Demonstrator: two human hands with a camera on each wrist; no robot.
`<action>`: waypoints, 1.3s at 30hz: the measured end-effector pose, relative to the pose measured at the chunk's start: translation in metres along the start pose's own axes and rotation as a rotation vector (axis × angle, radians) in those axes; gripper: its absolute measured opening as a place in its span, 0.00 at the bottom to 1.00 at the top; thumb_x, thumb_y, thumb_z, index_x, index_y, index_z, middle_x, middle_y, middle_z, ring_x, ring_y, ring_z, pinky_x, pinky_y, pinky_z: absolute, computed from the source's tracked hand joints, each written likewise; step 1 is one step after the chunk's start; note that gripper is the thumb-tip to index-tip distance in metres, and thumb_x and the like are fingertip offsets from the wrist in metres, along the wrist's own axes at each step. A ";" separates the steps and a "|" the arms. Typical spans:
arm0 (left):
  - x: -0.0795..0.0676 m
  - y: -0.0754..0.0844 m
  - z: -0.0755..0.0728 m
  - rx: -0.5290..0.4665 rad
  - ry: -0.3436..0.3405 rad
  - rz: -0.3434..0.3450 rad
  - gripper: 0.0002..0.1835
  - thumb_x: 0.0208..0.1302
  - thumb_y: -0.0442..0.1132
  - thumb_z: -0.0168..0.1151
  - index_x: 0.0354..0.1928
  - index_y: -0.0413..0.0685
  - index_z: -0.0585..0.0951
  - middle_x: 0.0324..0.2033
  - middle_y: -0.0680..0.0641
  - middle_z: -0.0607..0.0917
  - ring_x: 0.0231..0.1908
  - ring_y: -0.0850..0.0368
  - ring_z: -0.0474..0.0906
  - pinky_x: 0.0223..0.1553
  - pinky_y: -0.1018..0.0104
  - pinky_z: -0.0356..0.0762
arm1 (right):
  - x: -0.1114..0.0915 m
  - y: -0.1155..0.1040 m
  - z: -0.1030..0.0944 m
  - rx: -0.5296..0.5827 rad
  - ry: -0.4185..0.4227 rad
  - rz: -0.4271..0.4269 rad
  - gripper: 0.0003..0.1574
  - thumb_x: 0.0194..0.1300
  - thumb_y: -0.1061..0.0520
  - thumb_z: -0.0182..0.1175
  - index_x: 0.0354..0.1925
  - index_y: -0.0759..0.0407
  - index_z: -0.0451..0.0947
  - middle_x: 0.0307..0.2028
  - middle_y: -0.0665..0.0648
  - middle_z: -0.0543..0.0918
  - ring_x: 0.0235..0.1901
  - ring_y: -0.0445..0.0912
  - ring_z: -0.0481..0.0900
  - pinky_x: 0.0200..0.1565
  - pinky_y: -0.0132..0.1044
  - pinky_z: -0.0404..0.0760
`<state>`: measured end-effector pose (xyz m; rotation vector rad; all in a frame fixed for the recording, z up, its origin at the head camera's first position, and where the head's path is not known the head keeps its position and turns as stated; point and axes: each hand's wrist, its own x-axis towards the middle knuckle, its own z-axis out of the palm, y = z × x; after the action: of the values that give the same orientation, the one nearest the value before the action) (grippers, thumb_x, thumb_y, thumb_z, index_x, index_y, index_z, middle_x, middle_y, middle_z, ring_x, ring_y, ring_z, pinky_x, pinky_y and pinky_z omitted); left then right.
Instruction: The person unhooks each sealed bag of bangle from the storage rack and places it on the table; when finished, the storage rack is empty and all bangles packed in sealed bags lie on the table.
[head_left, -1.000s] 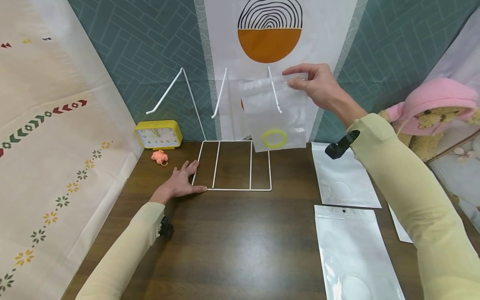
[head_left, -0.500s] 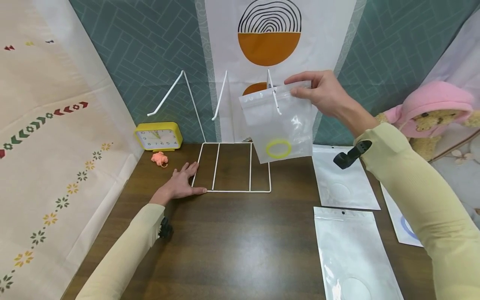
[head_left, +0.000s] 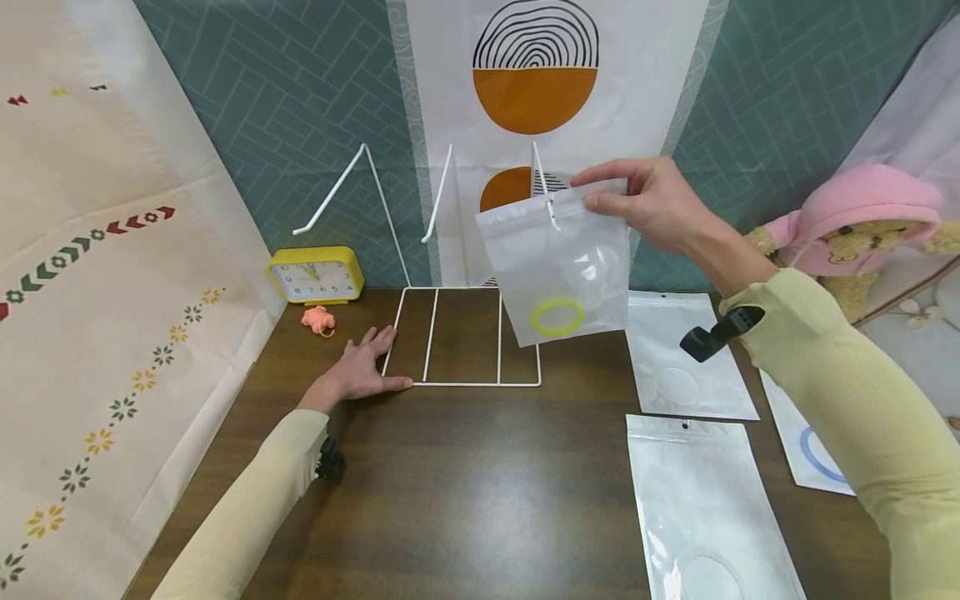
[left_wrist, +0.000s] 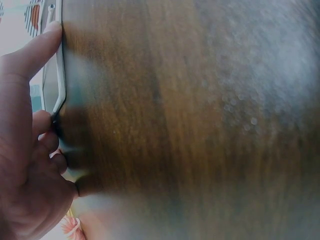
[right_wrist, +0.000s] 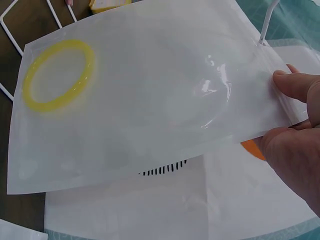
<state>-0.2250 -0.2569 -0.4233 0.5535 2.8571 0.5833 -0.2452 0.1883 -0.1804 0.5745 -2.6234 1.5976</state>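
My right hand (head_left: 660, 200) pinches the top right corner of a white zip bag (head_left: 517, 250) between thumb and fingers. A yellow ring (head_left: 558, 318) shows low on the bag. The right prong of a white wire rack (head_left: 445, 385) passes through the bag's top edge, its tip standing out in front; the right wrist view shows the prong (right_wrist: 267, 25) at that edge too. My left hand (head_left: 362, 367) rests with spread fingers on the front left corner of the rack's base. In the left wrist view its thumb (left_wrist: 37, 52) lies along the base wire.
Flat white zip bags lie at the right, one behind (head_left: 675, 346), one in front (head_left: 708, 500) and one by the right sleeve (head_left: 795, 417). A yellow clock (head_left: 315, 275) and a small coral-coloured figure (head_left: 318, 320) stand left of the rack. A teddy bear in pink (head_left: 870, 221) sits back right.
My right hand has drawn the zip bag downward and forward along the prong toward its tip, and the bag has tilted. My left hand has stayed on the rack base.
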 end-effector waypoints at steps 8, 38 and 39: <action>-0.001 0.000 0.001 0.010 0.007 0.005 0.58 0.57 0.64 0.67 0.77 0.34 0.53 0.75 0.33 0.54 0.74 0.31 0.42 0.65 0.26 0.37 | -0.013 0.000 0.004 0.001 0.003 -0.008 0.19 0.66 0.57 0.68 0.55 0.53 0.85 0.35 0.57 0.86 0.32 0.49 0.81 0.36 0.32 0.82; 0.001 -0.001 -0.001 0.011 -0.013 -0.004 0.59 0.58 0.64 0.68 0.77 0.35 0.52 0.76 0.35 0.52 0.74 0.32 0.40 0.66 0.27 0.36 | -0.073 -0.017 0.010 0.176 0.056 -0.054 0.18 0.66 0.62 0.67 0.53 0.52 0.86 0.28 0.57 0.83 0.32 0.48 0.79 0.34 0.30 0.79; 0.001 -0.001 0.000 0.010 -0.016 -0.004 0.59 0.58 0.64 0.67 0.77 0.35 0.51 0.76 0.35 0.51 0.74 0.31 0.40 0.66 0.27 0.35 | -0.076 -0.017 0.011 0.187 0.055 -0.052 0.18 0.66 0.63 0.66 0.53 0.52 0.86 0.28 0.58 0.83 0.32 0.48 0.80 0.36 0.30 0.80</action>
<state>-0.2259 -0.2576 -0.4234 0.5517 2.8465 0.5621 -0.1672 0.1950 -0.1862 0.5910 -2.4159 1.8270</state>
